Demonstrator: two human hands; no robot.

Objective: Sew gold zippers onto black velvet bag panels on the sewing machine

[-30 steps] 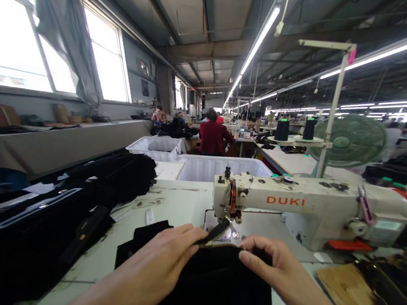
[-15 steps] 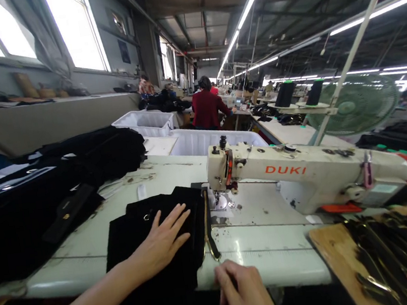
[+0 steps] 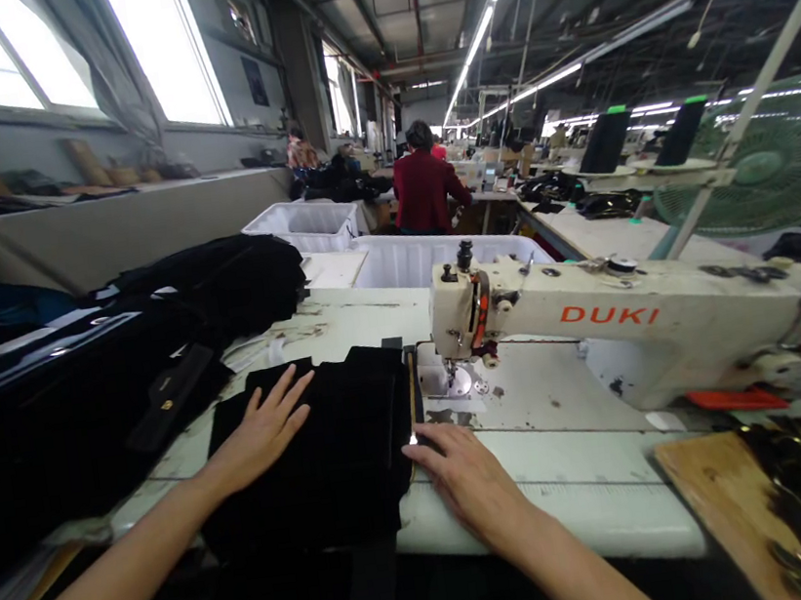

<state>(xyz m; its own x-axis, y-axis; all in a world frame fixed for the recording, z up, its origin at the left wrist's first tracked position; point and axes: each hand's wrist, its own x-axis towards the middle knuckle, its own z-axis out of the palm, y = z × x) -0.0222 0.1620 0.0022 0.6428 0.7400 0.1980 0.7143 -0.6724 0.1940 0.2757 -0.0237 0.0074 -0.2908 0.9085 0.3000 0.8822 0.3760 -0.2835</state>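
A black fabric piece (image 3: 338, 446) lies on the pale sewing table, partly over its front edge. My left hand (image 3: 260, 436) rests flat on its left part, fingers spread. Along the right edge of the fabric runs a gold-toothed zipper (image 3: 413, 387). My right hand (image 3: 468, 478) has thumb and forefinger pinched on the zipper at its near part, where a small shiny bit shows between them. Just right of the zipper's far end is the needle area of a sewing machine (image 3: 556, 309) marked DUKI. The fabric is beside the needle plate (image 3: 456, 381), not under the needle.
Black pieces with metal fittings (image 3: 158, 361) are heaped on the left. At right, a wooden board (image 3: 714, 495) holds several dark, gold-edged strips. White plastic bins (image 3: 453, 249) stand behind the table. A co-worker in dark red (image 3: 426, 188) sits beyond; a green fan (image 3: 759, 164) is at right.
My right hand has moved from the table's front edge up to the zipper and pinched it. The zipper's loose, curled near end now lies straighter. My left hand has shifted left on the fabric.
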